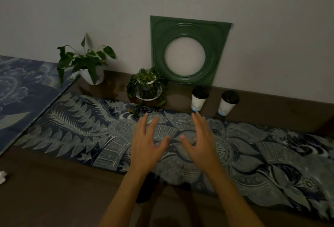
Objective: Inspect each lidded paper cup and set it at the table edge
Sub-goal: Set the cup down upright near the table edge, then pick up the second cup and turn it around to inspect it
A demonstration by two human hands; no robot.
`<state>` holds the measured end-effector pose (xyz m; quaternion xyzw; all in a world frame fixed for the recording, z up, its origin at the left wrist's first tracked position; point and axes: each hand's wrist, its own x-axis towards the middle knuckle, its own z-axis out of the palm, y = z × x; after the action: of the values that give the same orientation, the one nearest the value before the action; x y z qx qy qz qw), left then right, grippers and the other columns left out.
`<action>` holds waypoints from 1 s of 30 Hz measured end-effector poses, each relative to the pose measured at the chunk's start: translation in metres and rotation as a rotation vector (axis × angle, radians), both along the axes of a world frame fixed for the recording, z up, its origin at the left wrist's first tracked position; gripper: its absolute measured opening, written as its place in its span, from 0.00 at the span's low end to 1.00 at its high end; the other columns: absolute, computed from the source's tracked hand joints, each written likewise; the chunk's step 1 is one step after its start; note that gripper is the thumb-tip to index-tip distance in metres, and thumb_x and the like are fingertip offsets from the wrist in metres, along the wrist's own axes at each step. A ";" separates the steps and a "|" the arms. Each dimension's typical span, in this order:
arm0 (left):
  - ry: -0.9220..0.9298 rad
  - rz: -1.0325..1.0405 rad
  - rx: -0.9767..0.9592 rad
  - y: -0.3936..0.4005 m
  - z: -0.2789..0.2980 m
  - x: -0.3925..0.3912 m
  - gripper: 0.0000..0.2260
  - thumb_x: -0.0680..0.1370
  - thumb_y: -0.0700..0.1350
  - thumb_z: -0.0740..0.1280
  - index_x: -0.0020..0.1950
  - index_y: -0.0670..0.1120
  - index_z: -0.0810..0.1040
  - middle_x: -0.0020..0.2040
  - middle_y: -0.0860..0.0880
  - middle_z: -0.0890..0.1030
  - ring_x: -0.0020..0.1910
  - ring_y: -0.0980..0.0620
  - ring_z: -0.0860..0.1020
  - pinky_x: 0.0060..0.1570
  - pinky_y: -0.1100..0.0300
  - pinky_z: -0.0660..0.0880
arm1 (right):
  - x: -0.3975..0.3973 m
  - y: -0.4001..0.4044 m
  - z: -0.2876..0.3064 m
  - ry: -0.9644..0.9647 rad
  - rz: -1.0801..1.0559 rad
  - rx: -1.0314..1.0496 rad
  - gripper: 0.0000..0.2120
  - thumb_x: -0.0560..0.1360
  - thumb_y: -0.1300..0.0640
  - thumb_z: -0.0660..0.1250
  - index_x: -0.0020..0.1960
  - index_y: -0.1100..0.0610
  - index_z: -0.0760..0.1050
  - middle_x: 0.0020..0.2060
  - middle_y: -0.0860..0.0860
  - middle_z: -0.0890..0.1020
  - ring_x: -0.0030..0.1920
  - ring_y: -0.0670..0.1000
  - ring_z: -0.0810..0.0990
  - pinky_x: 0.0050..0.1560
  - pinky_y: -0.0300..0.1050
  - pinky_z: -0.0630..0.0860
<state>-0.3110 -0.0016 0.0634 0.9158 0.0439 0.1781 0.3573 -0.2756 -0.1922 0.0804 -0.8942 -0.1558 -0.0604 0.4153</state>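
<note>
Two white paper cups with black lids stand upright near the wall at the far side of the table: one cup [198, 100] and a second cup [227, 103] to its right. My left hand [148, 142] and my right hand [200, 142] hover side by side over the patterned runner [72, 127], palms down, fingers spread, holding nothing. The fingertips of my right hand reach just short of the nearer cup's base.
A leafy plant in a white pot [86, 64] and a smaller plant in a glass bowl [147, 87] stand at the back. A green square plaque with a white disc [186, 51] leans on the wall. Another blue cloth [21, 86] lies at left.
</note>
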 end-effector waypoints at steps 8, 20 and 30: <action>-0.076 -0.079 0.132 -0.039 0.010 0.079 0.35 0.75 0.63 0.67 0.79 0.51 0.66 0.82 0.42 0.61 0.81 0.40 0.58 0.73 0.35 0.64 | 0.054 -0.045 0.012 -0.055 -0.134 -0.087 0.37 0.77 0.40 0.61 0.81 0.51 0.52 0.79 0.45 0.52 0.81 0.54 0.48 0.77 0.65 0.52; 0.018 -0.166 0.223 -0.080 -0.034 0.201 0.34 0.75 0.60 0.71 0.78 0.50 0.67 0.81 0.39 0.63 0.80 0.37 0.59 0.72 0.35 0.65 | 0.161 -0.069 -0.062 0.172 -0.194 0.024 0.40 0.78 0.42 0.67 0.81 0.49 0.48 0.81 0.47 0.52 0.80 0.50 0.50 0.77 0.52 0.52; 0.070 -0.273 0.344 -0.100 -0.075 0.290 0.34 0.75 0.60 0.71 0.78 0.52 0.65 0.80 0.37 0.63 0.79 0.36 0.60 0.71 0.37 0.65 | 0.231 -0.065 -0.128 0.520 -0.305 0.401 0.46 0.75 0.48 0.74 0.81 0.53 0.48 0.81 0.53 0.55 0.79 0.57 0.58 0.75 0.57 0.64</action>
<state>-0.0210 -0.1020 -0.0115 0.9663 -0.0992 0.1012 0.2151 -0.0448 -0.2572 -0.0479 -0.7934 0.1052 0.0786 0.5944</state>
